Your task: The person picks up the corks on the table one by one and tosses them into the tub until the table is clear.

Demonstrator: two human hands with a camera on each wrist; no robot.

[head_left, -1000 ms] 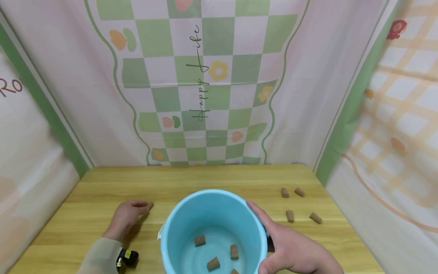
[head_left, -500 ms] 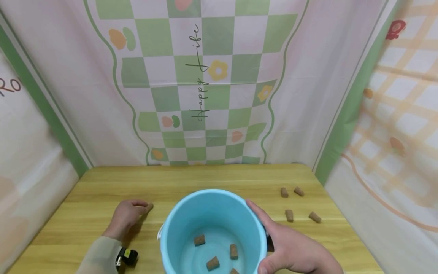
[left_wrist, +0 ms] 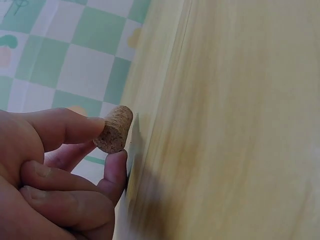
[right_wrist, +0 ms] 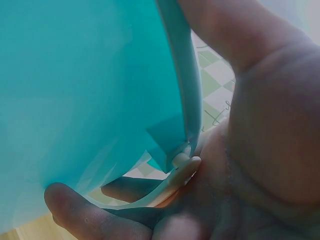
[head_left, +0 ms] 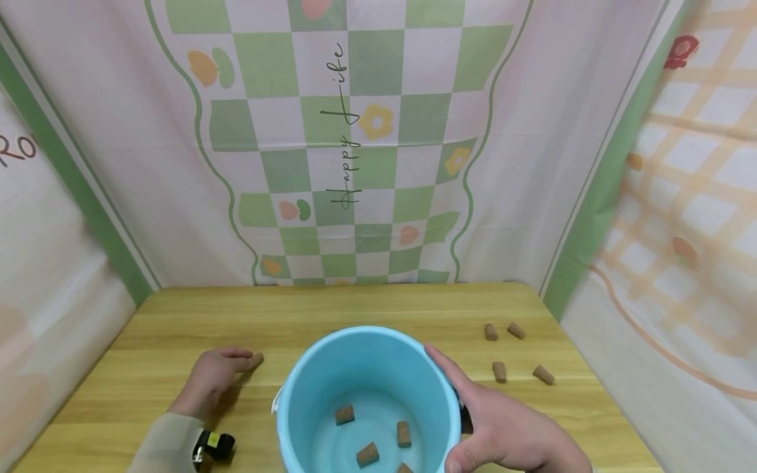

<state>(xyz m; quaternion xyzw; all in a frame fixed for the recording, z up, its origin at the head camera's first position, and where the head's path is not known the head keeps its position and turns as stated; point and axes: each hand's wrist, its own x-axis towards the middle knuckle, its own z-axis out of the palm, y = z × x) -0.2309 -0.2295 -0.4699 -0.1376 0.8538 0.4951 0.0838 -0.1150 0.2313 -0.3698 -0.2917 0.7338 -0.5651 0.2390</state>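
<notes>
Cork sits pinched in your left hand. Your right hand grips the blue bucket, corks inside.

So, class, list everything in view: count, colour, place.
Table: one, yellowish wood-grain, below.
Bucket: one, light blue with white handle, near centre.
Corks inside: four visible, brown, in bucket.
Loose corks: four, brown, table's right.
Held cork: one, brown, table's left.
Backdrop cloth: one, green-and-white checked, behind.
Side cloths: two, mostly pale, flanking.
Wrist device: one, mainly black, lower left.
Sleeve: one, beige, lower left.
Left hand: one, bare, pinching held cork.
Right hand: one, bare, gripping bucket.
</notes>
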